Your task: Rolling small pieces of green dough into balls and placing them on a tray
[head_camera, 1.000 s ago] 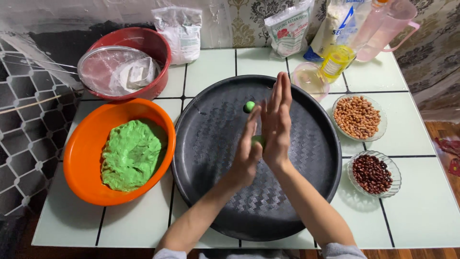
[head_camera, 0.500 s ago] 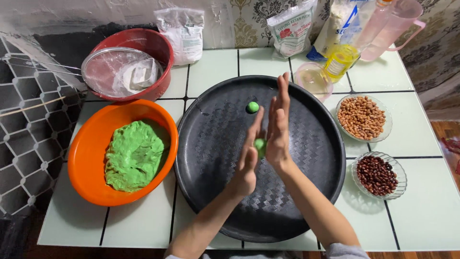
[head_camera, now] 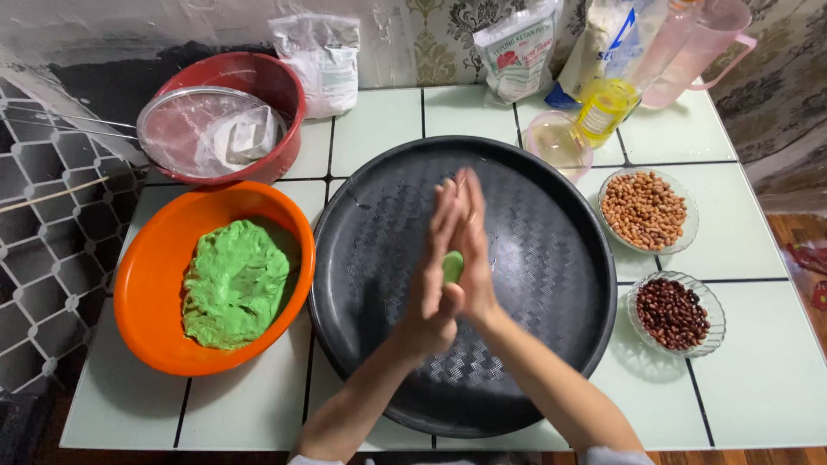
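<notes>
Both hands pressed palm to palm over the round black tray (head_camera: 534, 258), left hand (head_camera: 438, 258) & right hand (head_camera: 472, 245) upright, fingers pointing away from the person, clamped on a small green dough ball (head_camera: 452, 265) that peeks out betw. the palms. Tray has a woven-pattern base and sits mid-bench.

Bench (head_camera: 758, 379) is pale tile w/ dark grout lines. Left of tray, touching its rim: orange bowl (head_camera: 155, 284) w/ a lump of green dough (head_camera: 234, 284). Behind that, a red bowl (head_camera: 267, 86) w/ a wire sieve (head_camera: 207, 133) holding white flour. Right of tray: glass dish of pale peanuts (head_camera: 644, 209), and nearer the person a glass dish of dark red beans (head_camera: 673, 313). Beyond tray's far rim: empty glass bowl (head_camera: 556, 142), yellow oil bottle (head_camera: 607, 108), pink jug (head_camera: 702, 52), several bags (head_camera: 320, 60). Patterned wall behind; wire mesh (head_camera: 43, 258) far left of tray; wood floor (head_camera: 797, 250) at right.
</notes>
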